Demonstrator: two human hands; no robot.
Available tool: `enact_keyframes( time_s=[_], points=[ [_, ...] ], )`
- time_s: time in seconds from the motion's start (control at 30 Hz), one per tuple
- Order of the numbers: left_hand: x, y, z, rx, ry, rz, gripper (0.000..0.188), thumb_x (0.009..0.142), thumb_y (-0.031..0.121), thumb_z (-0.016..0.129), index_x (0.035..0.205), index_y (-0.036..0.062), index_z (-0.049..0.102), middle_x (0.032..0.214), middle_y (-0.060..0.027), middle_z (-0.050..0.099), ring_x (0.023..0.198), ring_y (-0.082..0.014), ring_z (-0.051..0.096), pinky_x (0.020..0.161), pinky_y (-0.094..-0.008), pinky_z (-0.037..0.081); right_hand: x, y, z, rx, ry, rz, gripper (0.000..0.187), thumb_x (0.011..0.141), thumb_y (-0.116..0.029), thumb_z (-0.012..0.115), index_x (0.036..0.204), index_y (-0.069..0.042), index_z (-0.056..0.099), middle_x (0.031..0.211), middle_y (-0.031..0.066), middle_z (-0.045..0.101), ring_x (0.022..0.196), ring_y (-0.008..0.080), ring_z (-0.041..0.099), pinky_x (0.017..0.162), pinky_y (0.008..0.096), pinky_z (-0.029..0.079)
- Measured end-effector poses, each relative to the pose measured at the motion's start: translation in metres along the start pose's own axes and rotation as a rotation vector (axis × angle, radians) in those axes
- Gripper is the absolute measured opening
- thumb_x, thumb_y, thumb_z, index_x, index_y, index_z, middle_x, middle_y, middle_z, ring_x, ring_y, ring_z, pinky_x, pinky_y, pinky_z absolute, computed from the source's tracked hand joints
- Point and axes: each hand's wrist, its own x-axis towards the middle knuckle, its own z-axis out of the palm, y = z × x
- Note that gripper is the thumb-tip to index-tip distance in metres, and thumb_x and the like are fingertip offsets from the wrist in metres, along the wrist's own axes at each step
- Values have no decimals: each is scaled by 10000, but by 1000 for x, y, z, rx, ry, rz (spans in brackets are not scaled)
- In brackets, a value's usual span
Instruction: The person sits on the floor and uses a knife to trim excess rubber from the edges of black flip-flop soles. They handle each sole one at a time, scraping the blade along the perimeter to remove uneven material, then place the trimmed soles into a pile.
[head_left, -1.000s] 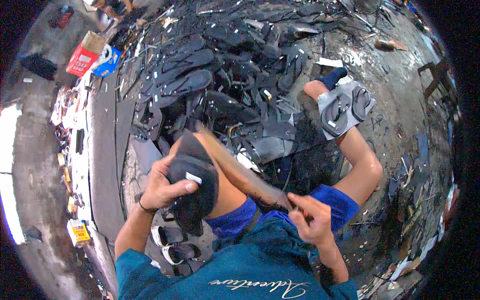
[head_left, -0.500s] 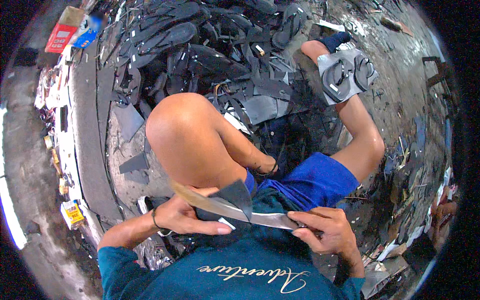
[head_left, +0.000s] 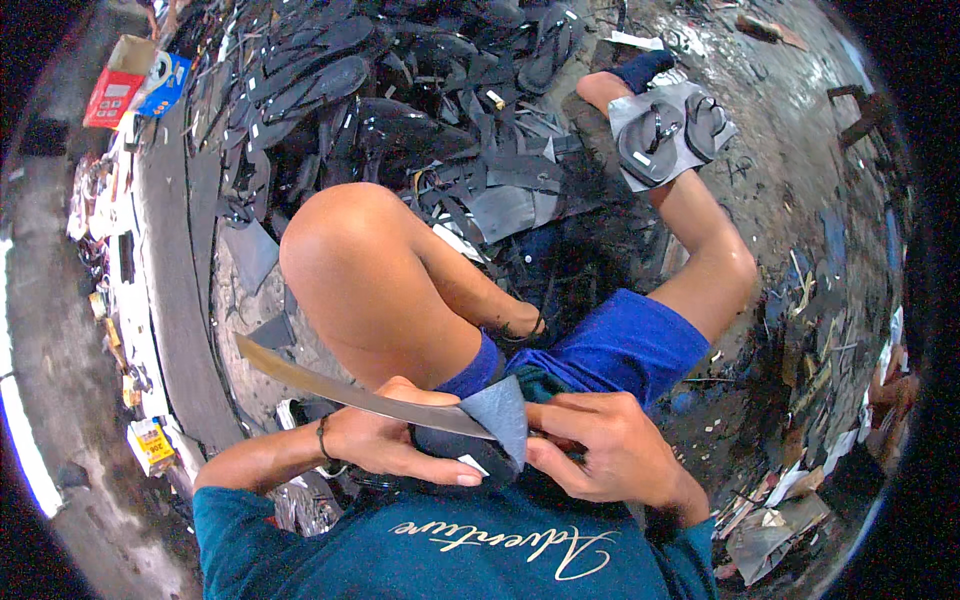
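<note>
My left hand (head_left: 395,440) is wrapped round a black sandal (head_left: 452,444) with a small white label, close to my belly. My right hand (head_left: 605,445) is closed round the handle end of a long curved knife (head_left: 375,402); the handle itself is mostly hidden by the fingers. The blade lies across the top of the sandal and over my left hand, its brownish tip pointing left past my raised knee. A grey flap of sheet (head_left: 505,412) stands up at the sandal's right end, against the blade and near my right fingertips.
Beyond my knees lies a large heap of black sandals (head_left: 320,75) among dark sheet offcuts (head_left: 515,205). A pair of sandals on a grey sheet (head_left: 655,150) rests over my right shin. Red and blue boxes (head_left: 120,80) stand far left; a yellow-white box (head_left: 150,445) lies nearer.
My right hand has moved left, sliding the knife so its tip reaches farther left. The flap now stands more upright and shows a lighter face. My left hand still grips the sandal.
</note>
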Motion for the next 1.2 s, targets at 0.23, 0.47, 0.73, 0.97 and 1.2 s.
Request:
enact_keyframes(
  time_s=[0.23,0.47,0.73,0.97,1.2],
  points=[
    [-14,4,-45,351,460,-1,492,769,369,782,1117,46,653,988,-92,697,890,-219,681,787,-338,535,-8,14,-13,481,730,8,328,1017,-235,511,1232,-6,605,934,122,720,647,98,600,566,258,513],
    [55,-12,-29,-489,1200,273,450,819,85,742,1224,18,560,1097,-83,648,955,-201,646,880,-330,537,-5,45,5,200,793,75,315,957,-139,602,1238,2,620,860,73,714,561,57,502,500,229,433],
    [82,-26,17,-1286,1024,292,231,941,215,646,1123,74,621,1051,-56,708,899,-158,709,762,-283,605,-46,60,43,-92,661,93,309,839,-117,734,1124,-7,689,850,149,705,616,219,652,578,310,523],
    [64,-45,31,-1141,998,215,276,936,202,626,1166,55,589,1030,-67,707,916,-199,708,817,-357,603,-47,55,49,-123,605,169,305,840,-131,741,1120,-18,698,815,135,704,600,211,648,564,317,526],
    [37,-87,53,-1185,921,226,514,880,82,651,1345,12,442,1206,-138,619,1083,-282,645,952,-447,539,2,38,49,4,526,158,293,875,-181,721,1122,-28,692,782,138,686,599,226,654,544,329,525]
  ],
)
